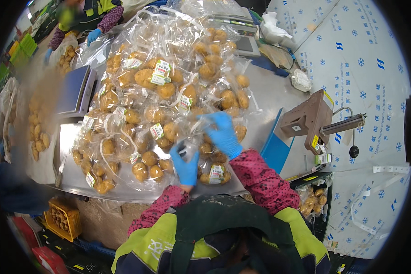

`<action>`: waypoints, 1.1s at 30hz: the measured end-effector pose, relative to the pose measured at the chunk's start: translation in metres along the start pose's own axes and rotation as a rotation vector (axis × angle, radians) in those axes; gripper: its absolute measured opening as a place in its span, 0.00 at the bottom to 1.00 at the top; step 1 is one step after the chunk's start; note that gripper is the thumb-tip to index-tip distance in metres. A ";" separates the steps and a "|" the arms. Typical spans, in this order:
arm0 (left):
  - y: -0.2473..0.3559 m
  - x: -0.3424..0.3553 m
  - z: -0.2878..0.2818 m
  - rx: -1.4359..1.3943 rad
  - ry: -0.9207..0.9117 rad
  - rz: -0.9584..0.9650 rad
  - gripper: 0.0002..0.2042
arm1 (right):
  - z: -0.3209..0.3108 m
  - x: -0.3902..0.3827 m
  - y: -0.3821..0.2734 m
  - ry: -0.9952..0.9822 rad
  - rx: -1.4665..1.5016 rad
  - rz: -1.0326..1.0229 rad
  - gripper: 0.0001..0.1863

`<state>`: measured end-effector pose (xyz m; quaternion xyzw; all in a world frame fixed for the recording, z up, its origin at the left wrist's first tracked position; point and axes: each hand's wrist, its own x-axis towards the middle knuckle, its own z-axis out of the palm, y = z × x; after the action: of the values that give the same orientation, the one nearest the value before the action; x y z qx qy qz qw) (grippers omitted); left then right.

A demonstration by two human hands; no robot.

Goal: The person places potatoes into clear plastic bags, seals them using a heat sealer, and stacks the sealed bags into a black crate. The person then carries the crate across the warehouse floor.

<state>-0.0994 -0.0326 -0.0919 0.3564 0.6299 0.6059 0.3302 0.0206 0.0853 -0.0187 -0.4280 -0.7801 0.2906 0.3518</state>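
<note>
A clear plastic bag of potatoes (213, 172) with a white and green label stands at the table's near edge. My left hand (185, 167), in a blue glove, is closed on the gathered plastic at its upper left; a small dark thing shows between thumb and fingers, too small to name. My right hand (225, 135), also blue-gloved, reaches over the bag from the right, its fingers bent at the loose plastic and slightly blurred. Close by on the left lies another bag of potatoes (149, 168), one of several heaped across the metal table (255, 150).
At the right stands a brown weighing or labelling device (306, 121) beside a blue panel (278, 144). A scale (75, 89) sits on the left. Across the table, a co-worker's gloved hand (94, 35) is near more potatoes. Below are a yellow crate (75, 228) and a dark crate (324, 219).
</note>
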 end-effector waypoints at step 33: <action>0.158 -0.041 0.157 -0.231 -1.431 -0.152 0.09 | -0.225 -0.191 -0.066 0.500 0.192 0.118 0.21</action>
<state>0.0630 0.0174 0.0576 0.5836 0.2146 0.2626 0.7378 0.2433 -0.0779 0.1053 -0.4960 -0.6118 0.2685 0.5546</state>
